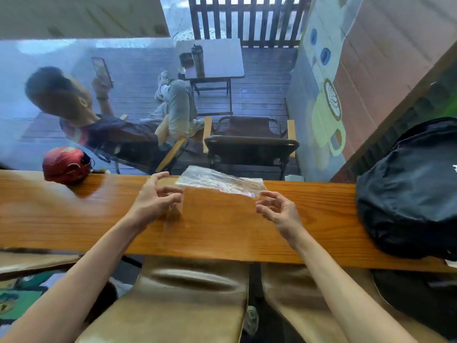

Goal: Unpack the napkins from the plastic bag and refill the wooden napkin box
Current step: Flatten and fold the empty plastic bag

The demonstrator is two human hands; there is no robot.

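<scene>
The clear plastic bag lies flat on the wooden desk, between and just beyond both hands. Left hand and right hand hover apart, fingers loosely curled, gripping nothing.

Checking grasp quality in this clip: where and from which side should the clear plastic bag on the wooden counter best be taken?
Probably by its two near corners, from the person's side. The plastic bag lies flat and crinkled on the wooden counter, its far edge at the counter's back. The left hand and right hand already flank it, fingers loosely curled.
</scene>
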